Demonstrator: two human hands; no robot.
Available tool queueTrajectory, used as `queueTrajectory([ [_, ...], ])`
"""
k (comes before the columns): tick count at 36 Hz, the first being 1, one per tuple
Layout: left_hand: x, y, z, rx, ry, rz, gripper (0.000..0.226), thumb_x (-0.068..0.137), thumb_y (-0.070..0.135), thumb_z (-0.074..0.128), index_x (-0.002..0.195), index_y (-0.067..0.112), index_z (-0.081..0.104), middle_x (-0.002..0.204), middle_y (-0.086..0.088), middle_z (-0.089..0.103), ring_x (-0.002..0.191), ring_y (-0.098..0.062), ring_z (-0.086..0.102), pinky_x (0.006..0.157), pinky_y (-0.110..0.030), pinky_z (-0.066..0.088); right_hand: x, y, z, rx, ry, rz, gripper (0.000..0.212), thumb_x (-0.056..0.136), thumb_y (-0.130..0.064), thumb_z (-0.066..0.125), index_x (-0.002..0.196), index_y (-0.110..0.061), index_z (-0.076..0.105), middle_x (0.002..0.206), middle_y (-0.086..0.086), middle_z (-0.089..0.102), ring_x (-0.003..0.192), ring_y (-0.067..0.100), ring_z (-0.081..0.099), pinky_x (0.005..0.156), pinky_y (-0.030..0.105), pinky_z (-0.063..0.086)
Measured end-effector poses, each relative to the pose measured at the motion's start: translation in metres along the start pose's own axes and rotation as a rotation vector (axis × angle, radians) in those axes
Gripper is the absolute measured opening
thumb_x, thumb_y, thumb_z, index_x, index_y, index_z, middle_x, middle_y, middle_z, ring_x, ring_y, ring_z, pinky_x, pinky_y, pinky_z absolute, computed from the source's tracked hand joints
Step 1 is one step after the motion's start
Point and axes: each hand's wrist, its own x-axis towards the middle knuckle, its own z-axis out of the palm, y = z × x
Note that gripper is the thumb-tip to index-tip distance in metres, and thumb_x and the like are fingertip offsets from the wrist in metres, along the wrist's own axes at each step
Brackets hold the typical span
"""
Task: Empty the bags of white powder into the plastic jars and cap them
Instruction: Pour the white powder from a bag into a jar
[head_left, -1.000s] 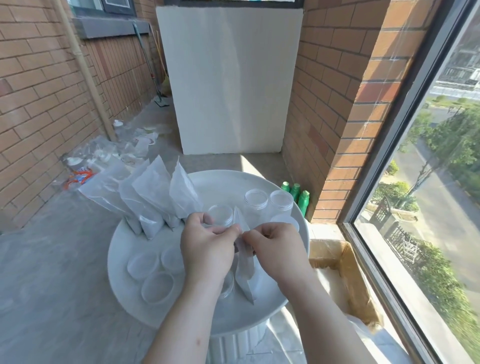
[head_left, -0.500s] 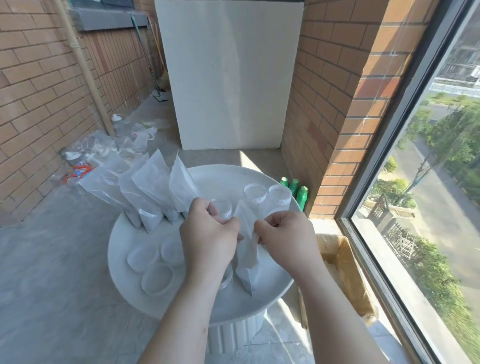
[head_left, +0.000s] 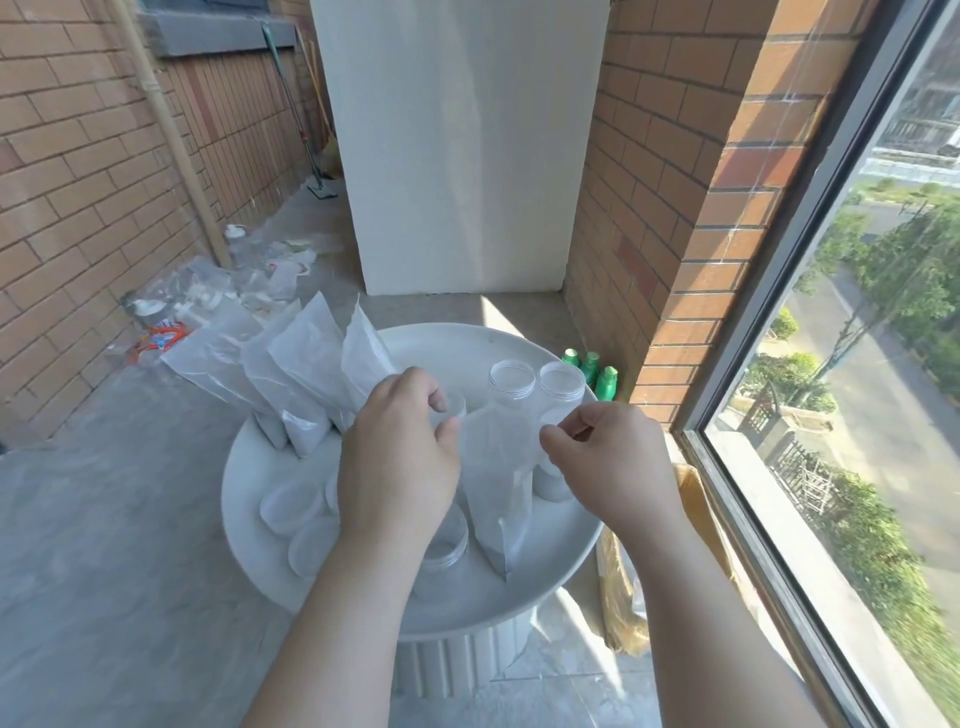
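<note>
A clear bag of white powder (head_left: 493, 483) hangs upright over the round white table (head_left: 561, 561). My left hand (head_left: 397, 457) pinches its top left corner and my right hand (head_left: 605, 457) pinches its top right corner, stretching the mouth wide. Two open clear jars (head_left: 511, 382) (head_left: 561, 387) stand behind the bag. Another jar (head_left: 449, 545) sits below my left hand, partly hidden. Several full powder bags (head_left: 311, 374) lean on the table's far left. White lids (head_left: 291, 506) lie at the left front.
A cardboard box (head_left: 696, 499) sits on the floor right of the table, beside the window. Green bottles (head_left: 597, 371) stand against the brick wall. Plastic litter (head_left: 208, 296) lies along the left wall. A white panel (head_left: 462, 145) stands ahead.
My hands have risen and moved apart, pulling the bag's top open wider. The bag now hangs higher in front of the jars.
</note>
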Motion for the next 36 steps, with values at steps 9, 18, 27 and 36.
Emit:
queueTrajectory([
  [9,-0.012,0.024,-0.011,-0.061,-0.451,0.25,0.028,0.077,0.053,0.072,0.098,0.036,0.066,0.108,0.024,0.05,0.083,0.003,0.053,0.08,-0.022,0.047,0.0,0.0,0.002,0.07,0.001,0.04,0.023,0.083,-0.026,0.062,0.066,-0.012,0.07,0.063,0.002,0.069,0.065,0.019,0.063,0.057,0.027,0.047],
  [18,-0.011,0.017,-0.002,-0.016,-0.4,0.213,0.016,0.083,0.04,0.073,0.076,0.025,0.069,0.085,0.012,0.059,0.078,-0.005,0.057,0.074,-0.032,0.051,0.001,0.007,0.009,0.093,0.02,0.043,0.039,0.089,-0.036,0.055,0.076,-0.001,0.067,0.071,0.01,0.071,0.07,0.028,0.069,0.071,0.041,0.058],
  [27,-0.007,0.014,0.002,-0.039,-0.307,0.16,0.016,0.093,0.034,0.063,0.08,0.024,0.062,0.086,0.012,0.055,0.082,-0.011,0.056,0.079,-0.036,0.05,-0.007,0.015,0.017,-0.03,-0.143,0.11,0.028,0.094,-0.041,0.052,0.082,-0.02,0.066,0.077,-0.002,0.073,0.076,0.02,0.069,0.077,0.035,0.057],
  [36,-0.009,0.031,-0.01,-0.244,-0.094,0.267,0.012,0.096,0.025,0.061,0.086,0.018,0.061,0.089,0.012,0.052,0.078,-0.013,0.054,0.075,-0.036,0.049,-0.016,0.012,0.01,0.134,-0.241,0.329,0.071,0.102,-0.057,0.029,0.081,-0.005,0.071,0.068,0.004,0.075,0.069,0.026,0.073,0.078,0.039,0.058],
])
